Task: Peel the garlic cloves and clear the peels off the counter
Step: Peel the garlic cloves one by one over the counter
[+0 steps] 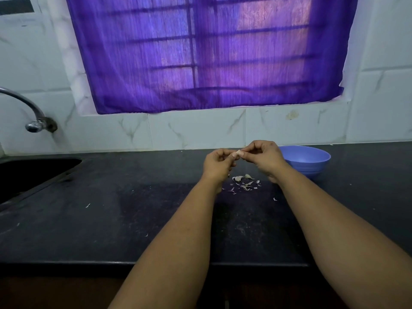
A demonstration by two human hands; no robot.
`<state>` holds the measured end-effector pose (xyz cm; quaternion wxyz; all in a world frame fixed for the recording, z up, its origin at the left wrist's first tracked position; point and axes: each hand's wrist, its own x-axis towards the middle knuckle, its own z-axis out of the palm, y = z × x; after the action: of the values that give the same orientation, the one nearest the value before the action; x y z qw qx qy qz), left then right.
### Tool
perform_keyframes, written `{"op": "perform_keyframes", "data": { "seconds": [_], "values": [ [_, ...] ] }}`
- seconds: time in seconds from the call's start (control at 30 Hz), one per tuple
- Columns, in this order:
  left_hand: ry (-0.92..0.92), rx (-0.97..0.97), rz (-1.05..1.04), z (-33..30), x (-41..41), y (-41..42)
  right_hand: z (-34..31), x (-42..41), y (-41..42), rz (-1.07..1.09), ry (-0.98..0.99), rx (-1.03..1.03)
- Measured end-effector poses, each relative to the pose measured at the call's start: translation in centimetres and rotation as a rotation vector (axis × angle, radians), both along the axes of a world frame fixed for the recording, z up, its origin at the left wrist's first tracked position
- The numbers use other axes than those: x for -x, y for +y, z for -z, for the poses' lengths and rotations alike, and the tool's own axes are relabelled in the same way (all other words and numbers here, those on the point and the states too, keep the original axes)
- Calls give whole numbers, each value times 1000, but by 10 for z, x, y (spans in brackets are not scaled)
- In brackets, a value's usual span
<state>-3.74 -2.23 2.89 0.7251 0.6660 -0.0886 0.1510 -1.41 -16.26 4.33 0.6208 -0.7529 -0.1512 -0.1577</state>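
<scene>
A small pale garlic clove [237, 153] is held in the air above the black counter [111, 208], between both hands. My left hand [218, 162] pinches it from the left with curled fingers. My right hand [264, 155] pinches it from the right with thumb and fingertips. Below the hands, a little heap of garlic cloves and papery peels [244, 182] lies on the counter. A few stray peel flakes [87, 205] lie farther out to the left and right.
A blue plastic bowl [310, 160] stands on the counter just right of my right hand. A sink [29, 172] is set into the counter at the far left, with a metal tap [33, 112] on the tiled wall. A purple curtain [209, 52] covers the window.
</scene>
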Motion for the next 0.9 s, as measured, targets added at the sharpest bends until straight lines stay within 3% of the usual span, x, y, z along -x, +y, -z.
{"op": "perform_keyframes", "data": {
  "seconds": [0.33,0.53,0.7,0.9],
  "values": [
    [42,4,-19,-1,1,1,2,-2,5,-10,5,148],
    [37,-34,-137,0,-1,-2,0,3,10,22,0,309],
    [65,46,-253,1,-7,7,0,6,10,-10,-8,366],
    [60,36,-205,3,-8,7,-2,7,1,115,4,479]
  ]
}}
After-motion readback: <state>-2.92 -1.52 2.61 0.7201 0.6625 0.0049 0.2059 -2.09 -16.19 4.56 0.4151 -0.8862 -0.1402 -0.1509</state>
